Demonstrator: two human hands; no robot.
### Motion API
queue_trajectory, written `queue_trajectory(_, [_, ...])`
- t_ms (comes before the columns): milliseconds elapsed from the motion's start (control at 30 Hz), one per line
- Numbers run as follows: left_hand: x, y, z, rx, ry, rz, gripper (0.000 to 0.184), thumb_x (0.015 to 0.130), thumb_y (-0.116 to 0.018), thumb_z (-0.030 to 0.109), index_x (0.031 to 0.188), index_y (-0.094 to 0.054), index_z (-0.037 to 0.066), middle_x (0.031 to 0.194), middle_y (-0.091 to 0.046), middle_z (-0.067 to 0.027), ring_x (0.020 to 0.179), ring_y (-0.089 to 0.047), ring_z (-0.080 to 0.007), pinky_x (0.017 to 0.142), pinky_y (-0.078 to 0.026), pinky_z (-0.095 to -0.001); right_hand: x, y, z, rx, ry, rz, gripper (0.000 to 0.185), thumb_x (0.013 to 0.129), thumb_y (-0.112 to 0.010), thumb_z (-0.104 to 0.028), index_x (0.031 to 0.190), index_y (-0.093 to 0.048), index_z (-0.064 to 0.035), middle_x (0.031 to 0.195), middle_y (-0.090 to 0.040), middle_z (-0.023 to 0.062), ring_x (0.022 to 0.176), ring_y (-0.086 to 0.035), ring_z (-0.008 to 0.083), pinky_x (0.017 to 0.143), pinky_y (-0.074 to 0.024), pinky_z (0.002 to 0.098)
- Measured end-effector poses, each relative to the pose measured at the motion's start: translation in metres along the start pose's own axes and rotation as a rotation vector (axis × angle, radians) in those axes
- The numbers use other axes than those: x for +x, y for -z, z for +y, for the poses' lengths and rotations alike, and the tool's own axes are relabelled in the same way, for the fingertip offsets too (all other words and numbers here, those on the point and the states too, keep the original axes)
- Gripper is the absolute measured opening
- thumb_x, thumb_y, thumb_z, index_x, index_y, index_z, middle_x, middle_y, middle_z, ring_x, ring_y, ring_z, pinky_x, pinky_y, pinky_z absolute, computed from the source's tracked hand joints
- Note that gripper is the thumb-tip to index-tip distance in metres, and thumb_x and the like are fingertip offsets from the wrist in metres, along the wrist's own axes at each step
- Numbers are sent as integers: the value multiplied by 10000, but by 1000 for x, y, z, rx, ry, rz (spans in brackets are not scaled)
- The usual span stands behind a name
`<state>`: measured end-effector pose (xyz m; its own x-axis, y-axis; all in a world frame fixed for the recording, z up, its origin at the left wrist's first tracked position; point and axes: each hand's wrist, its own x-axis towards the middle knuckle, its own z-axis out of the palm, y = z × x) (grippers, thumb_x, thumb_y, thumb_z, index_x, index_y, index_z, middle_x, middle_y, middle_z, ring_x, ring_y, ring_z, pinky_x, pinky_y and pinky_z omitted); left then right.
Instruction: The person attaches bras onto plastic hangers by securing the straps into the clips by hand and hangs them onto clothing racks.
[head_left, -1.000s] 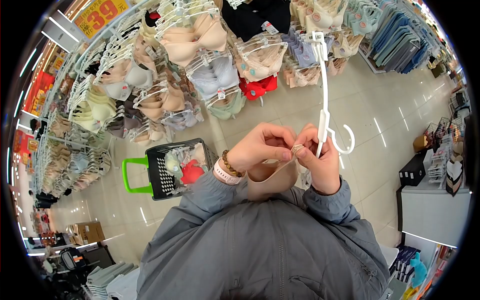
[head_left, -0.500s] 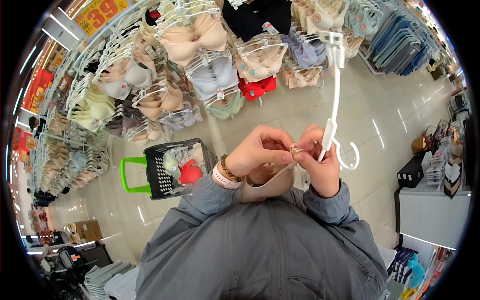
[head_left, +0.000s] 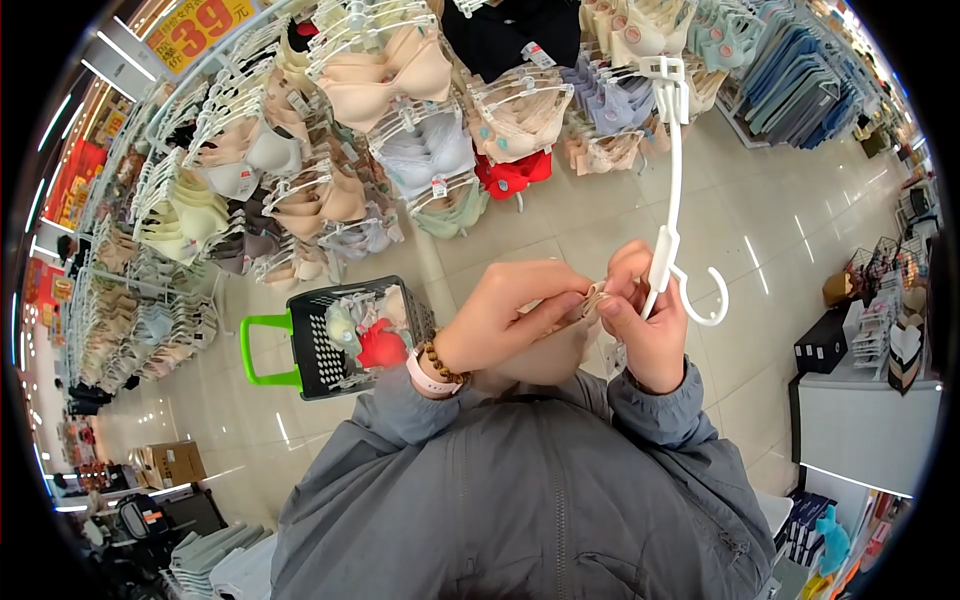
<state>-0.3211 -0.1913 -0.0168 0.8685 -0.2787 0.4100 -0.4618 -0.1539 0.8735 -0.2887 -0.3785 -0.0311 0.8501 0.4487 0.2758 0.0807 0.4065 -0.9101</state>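
Note:
A beige bra (head_left: 545, 358) hangs close to my jacket, below my hands. My left hand (head_left: 512, 318) is closed, pinching a thin end of the bra between thumb and fingers. Right beside it, the fingers of my right hand (head_left: 652, 325) are closed on the same narrow end, almost touching the left fingertips. A white clip hanger (head_left: 674, 180) is also held in my right hand, upright with its clip at the top and its hook curving out to the right. Exactly which part of the bra is pinched is hard to make out.
A black shopping basket (head_left: 310, 335) with a green handle (head_left: 268, 350) stands on the tiled floor to the left, with garments inside. Racks of bras (head_left: 385, 85) line the far side. Blue clothes (head_left: 800, 90) hang at the far right, above a white counter (head_left: 870, 430) nearer me.
My left hand has turned flatter, its wrist shifting slightly left and down. The hanger's lower end has moved a little up and to the right. Both hands still grip the bra.

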Motion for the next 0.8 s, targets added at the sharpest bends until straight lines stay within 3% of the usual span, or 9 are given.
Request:
queue_trajectory(67, [0, -1, 2, 111, -30, 13, 110, 843, -574, 7, 932, -636, 22, 769, -593, -108, 649, -567, -262, 565, -437, -319, 1, -1, -1, -1, 7, 8, 171, 823, -648, 33, 932, -521, 2, 943, -473, 45, 722, -544, 72, 640, -463, 200])
queue_trajectory(300, [0, 0, 6, 154, -42, 38, 117, 828, -570, -15, 926, -627, 14, 777, -586, -114, 654, -567, -271, 567, -442, -332, 3, -9, -4, 57, -17, 42, 205, 809, -662, 43, 978, -549, 16, 952, -485, 53, 740, -540, 68, 645, -464, 205])
queue_trajectory(367, [1, 1, 4, 186, -105, 40, 74, 847, -559, -4, 902, -607, -14, 745, -573, -106, 641, -564, -237, 559, -427, -300, 3, -8, -5, 38, -40, 52, 215, 802, -676, 36, 987, -568, 15, 948, -487, 52, 739, -536, 68, 643, -460, 202])
queue_trajectory(433, [2, 2, 10, 178, -83, 29, 82, 843, -560, -5, 909, -609, -14, 753, -575, -108, 656, -566, -245, 567, -430, -303, 2, -2, 1, -174, 115, 13, 218, 788, -701, 21, 982, -604, 4, 921, -489, 37, 711, -522, 62, 634, -449, 190])
queue_trajectory(567, [4, -3, 13, 112, -124, 82, 130, 816, -598, -5, 944, -616, 10, 803, -590, -112, 698, -571, -271, 596, -455, -333, 2, 0, 1, -345, 197, 18, 184, 780, -711, 18, 932, -612, -14, 884, -486, 19, 685, -506, 54, 623, -440, 180])
queue_trajectory(733, [0, -13, 3, 300, -67, 114, 171, 800, -642, 31, 967, -616, 12, 827, -602, -110, 729, -586, -263, 621, -468, -332, 4, -7, -1, -67, 18, 66, 144, 803, -689, 8, 908, -589, 10, 864, -533, 39, 743, -564, 73, 648, -462, 206])
queue_trajectory(800, [-3, -14, -1, 309, -57, 87, 177, 794, -653, 39, 965, -617, 11, 835, -610, -110, 740, -594, -261, 631, -474, -329, 3, -1, -7, -96, -17, 49, 133, 813, -677, 10, 909, -585, 18, 869, -548, 50, 747, -579, 80, 643, -466, 206])
